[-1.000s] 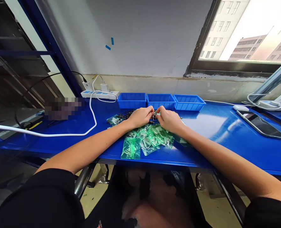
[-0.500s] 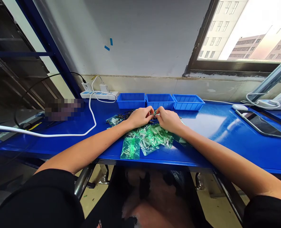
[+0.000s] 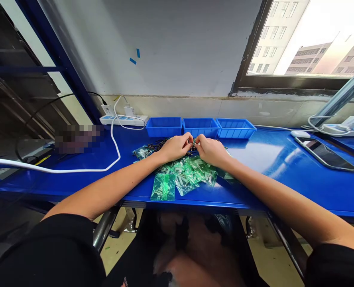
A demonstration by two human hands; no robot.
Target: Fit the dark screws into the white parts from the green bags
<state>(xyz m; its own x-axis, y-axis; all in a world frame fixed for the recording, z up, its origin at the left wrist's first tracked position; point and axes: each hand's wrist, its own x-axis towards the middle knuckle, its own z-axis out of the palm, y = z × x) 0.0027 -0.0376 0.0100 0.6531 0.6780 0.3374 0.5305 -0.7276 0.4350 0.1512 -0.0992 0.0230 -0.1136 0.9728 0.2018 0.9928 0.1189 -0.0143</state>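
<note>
Both hands pinched on a small part, 3 blue bins behind.

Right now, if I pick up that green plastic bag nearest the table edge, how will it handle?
The green bag looks thin and see-through, so it will likely flop and feel light. Its glossy film on the smooth blue table suggests it may slide when pushed. Small parts inside would probably shift as it lifts.

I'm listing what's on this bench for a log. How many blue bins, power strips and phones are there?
Blue bins: 3
Power strips: 2
Phones: 1
Total: 6
</note>
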